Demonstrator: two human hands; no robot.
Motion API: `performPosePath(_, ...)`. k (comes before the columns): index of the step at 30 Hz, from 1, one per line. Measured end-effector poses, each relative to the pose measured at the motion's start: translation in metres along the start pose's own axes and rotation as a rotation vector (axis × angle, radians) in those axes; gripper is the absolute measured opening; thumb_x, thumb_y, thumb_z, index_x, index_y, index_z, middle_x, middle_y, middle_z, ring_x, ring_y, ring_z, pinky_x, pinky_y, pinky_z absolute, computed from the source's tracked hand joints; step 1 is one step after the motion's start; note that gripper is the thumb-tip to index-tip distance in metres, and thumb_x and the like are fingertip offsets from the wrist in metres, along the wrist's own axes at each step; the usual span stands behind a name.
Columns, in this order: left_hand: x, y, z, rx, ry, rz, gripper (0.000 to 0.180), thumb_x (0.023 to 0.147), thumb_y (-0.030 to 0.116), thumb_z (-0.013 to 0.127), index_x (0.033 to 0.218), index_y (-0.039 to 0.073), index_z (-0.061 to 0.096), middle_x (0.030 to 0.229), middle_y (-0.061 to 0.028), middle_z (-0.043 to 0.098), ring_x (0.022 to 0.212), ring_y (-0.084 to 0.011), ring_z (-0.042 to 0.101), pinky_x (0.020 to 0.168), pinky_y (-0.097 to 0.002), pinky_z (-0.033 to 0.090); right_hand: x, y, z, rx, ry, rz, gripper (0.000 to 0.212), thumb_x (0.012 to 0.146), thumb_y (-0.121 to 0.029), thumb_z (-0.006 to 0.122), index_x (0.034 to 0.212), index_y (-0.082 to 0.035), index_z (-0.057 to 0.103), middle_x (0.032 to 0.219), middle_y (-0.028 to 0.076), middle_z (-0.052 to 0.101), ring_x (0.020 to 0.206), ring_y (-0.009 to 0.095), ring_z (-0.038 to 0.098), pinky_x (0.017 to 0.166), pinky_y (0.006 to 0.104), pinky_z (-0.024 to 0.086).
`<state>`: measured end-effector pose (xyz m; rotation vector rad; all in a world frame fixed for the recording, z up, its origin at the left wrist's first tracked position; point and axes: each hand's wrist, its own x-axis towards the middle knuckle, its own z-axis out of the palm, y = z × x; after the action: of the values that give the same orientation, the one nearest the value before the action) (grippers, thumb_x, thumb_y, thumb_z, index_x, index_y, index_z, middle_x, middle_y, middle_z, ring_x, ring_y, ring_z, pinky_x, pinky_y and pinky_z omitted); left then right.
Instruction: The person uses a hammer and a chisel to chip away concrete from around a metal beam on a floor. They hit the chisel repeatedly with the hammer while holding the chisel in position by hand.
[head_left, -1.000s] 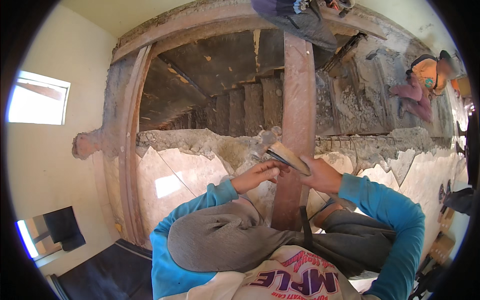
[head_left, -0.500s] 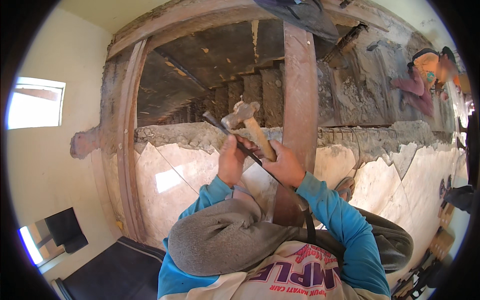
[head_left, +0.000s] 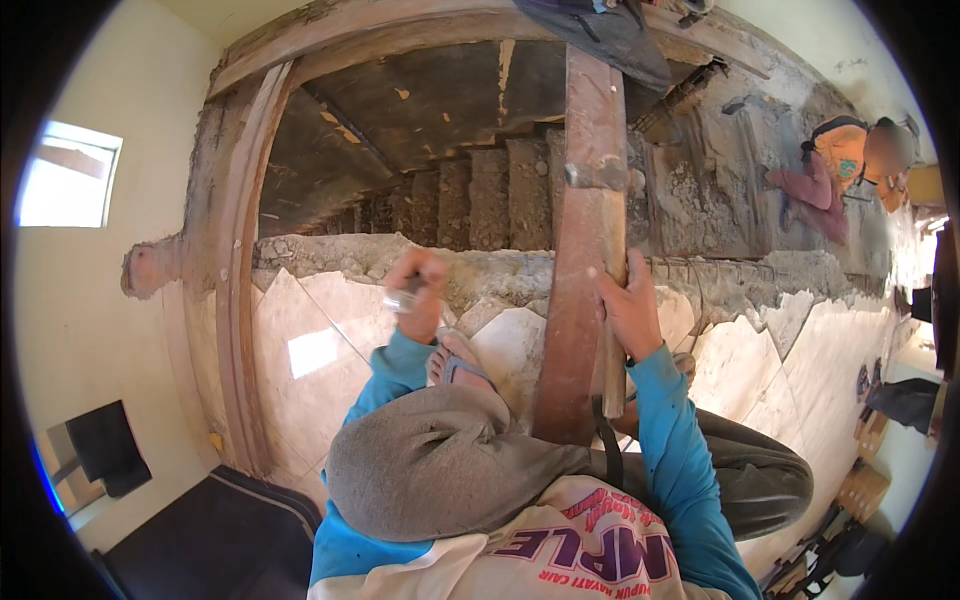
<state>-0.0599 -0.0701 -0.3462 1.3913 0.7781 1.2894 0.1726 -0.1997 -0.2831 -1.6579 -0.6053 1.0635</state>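
One right hand (head_left: 632,312) round hammer (head_left: 613,232), left fist (head_left: 422,300) round blurred object (head_left: 401,299)

Only real lettering I can spot is on the wearer's shirt (head_left: 500,560): chunky purple capitals (head_left: 600,563), reddish script (head_left: 602,508) above and a smaller red line (head_left: 598,588) below. Someone's orange top (head_left: 838,140) has a greenish print (head_left: 848,168), too tiny to make out.

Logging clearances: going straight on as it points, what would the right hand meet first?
Likely the hammer head, ahead of the right hand along the wooden handle; exact depth is unclear.
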Motion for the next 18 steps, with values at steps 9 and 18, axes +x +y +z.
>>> performPosePath(9,-0.069,-0.012,0.032,0.350,-0.564,0.024,0.038,0.086,0.023,0.062,0.062,0.003,0.042,0.060,-0.0152,0.040,0.057,-0.0341,0.042,0.053,-0.0412,0.034,-0.034,-0.011,0.002,-0.064,-0.004,0.031,0.027,0.086,-0.010,0.060,0.106,0.001,0.045,0.064,0.000,0.051,0.047,0.006,0.045,0.041,0.0219,0.036)
performPosePath(18,-0.060,-0.005,0.040,0.427,-0.488,0.024,0.039,0.090,0.026,0.057,0.062,0.002,0.043,0.059,-0.0150,0.041,0.056,-0.0347,0.044,0.053,-0.0429,0.034,-0.066,-0.050,0.001,-0.159,0.126,-0.215,0.030,0.083,-0.007,0.064,0.107,0.000,0.047,0.077,0.003,0.054,0.056,0.006,0.049,0.048,0.0212,0.041)
